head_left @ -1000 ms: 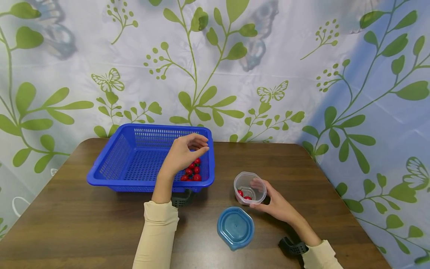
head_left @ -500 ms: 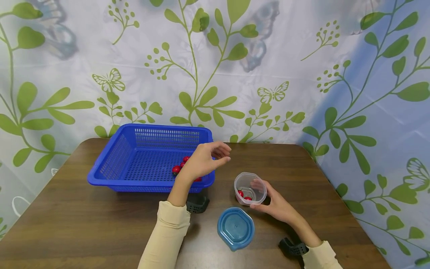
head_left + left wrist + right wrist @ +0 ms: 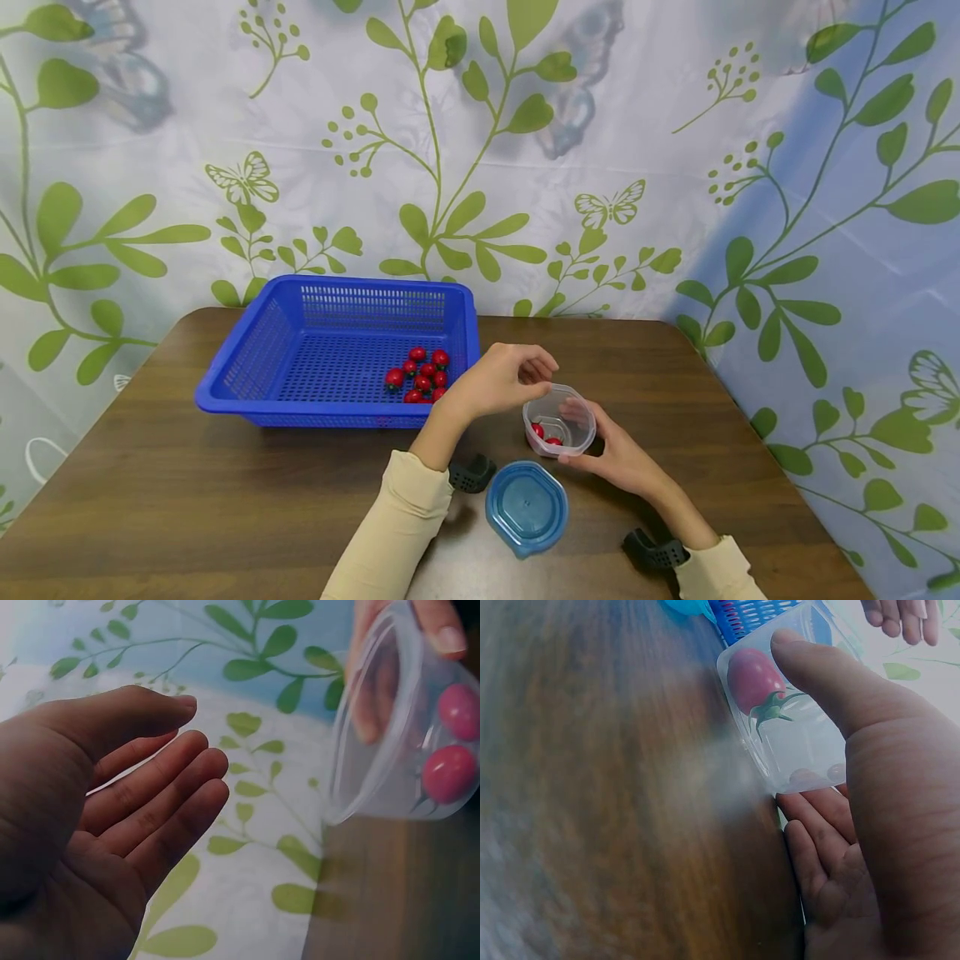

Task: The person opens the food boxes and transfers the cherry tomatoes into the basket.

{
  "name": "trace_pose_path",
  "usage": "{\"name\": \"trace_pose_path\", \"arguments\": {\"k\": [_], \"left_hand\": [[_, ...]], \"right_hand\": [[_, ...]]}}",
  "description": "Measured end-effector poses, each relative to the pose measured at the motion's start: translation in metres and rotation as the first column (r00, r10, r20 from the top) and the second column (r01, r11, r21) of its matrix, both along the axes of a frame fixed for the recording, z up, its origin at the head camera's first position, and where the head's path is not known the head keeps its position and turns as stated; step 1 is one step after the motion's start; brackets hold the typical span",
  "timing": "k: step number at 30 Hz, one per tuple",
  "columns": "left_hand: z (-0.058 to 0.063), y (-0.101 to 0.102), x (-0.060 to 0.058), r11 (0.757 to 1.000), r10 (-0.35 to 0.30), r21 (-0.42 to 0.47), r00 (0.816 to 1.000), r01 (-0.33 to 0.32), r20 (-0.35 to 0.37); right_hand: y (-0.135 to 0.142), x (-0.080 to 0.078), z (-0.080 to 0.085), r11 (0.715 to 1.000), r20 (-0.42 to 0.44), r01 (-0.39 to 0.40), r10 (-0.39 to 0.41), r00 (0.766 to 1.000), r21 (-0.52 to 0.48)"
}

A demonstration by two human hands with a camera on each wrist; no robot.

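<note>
In the head view, my left hand (image 3: pixel 504 382) hovers at the left rim of a clear plastic food container (image 3: pixel 542 407), thumb and fingers loosely bent. Nothing shows between those fingers in the left wrist view, where the left hand (image 3: pixel 127 787) is apart from the container (image 3: pixel 375 776). My right hand (image 3: pixel 617 454) holds the container from the right, its thumb and fingers on opposite sides. Two cherry tomatoes (image 3: pixel 450 774) lie inside; one tomato (image 3: pixel 754 681) shows its green calyx in the right wrist view. Several more cherry tomatoes (image 3: pixel 423 383) lie in a blue plastic basket (image 3: pixel 337 408).
A blue lid (image 3: pixel 527 504) lies on the wooden table (image 3: pixel 225 508), in front of the container and between the forearms. Behind the table hangs a leaf-patterned curtain (image 3: pixel 480 167). The basket stands at the table's back left. Each wrist wears a dark band (image 3: pixel 655 550).
My left hand has moved right and toward me, from above the basket to the container. The tomatoes it covered now show. The right hand and the container have stayed put.
</note>
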State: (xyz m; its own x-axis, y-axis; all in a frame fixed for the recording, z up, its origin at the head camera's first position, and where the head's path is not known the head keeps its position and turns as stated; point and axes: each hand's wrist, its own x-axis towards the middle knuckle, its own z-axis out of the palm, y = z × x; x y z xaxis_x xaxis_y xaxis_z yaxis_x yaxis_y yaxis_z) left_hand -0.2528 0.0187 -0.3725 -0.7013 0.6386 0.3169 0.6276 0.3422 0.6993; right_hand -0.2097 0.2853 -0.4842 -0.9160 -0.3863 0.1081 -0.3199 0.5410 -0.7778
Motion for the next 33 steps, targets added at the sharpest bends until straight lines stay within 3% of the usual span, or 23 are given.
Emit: {"name": "trace_pose_path", "arguments": {"k": [12, 29, 33], "left_hand": [[-0.019, 0.031, 0.007, 0.989, -0.104, -0.100, 0.994, 0.106, 0.022], [-0.034, 0.056, 0.015, 0.956, -0.101, -0.281, 0.994, 0.086, -0.040], [-0.037, 0.059, 0.015, 0.944, -0.092, -0.324, 0.992, 0.060, -0.085]], "right_hand": [[0.002, 0.002, -0.002, 1.000, 0.010, 0.017, -0.017, 1.000, 0.021], [0.003, 0.001, -0.003, 0.997, -0.030, 0.026, -0.024, 0.999, 0.070], [0.003, 0.000, -0.002, 0.998, -0.029, 0.017, -0.016, 0.999, 0.057]]}}
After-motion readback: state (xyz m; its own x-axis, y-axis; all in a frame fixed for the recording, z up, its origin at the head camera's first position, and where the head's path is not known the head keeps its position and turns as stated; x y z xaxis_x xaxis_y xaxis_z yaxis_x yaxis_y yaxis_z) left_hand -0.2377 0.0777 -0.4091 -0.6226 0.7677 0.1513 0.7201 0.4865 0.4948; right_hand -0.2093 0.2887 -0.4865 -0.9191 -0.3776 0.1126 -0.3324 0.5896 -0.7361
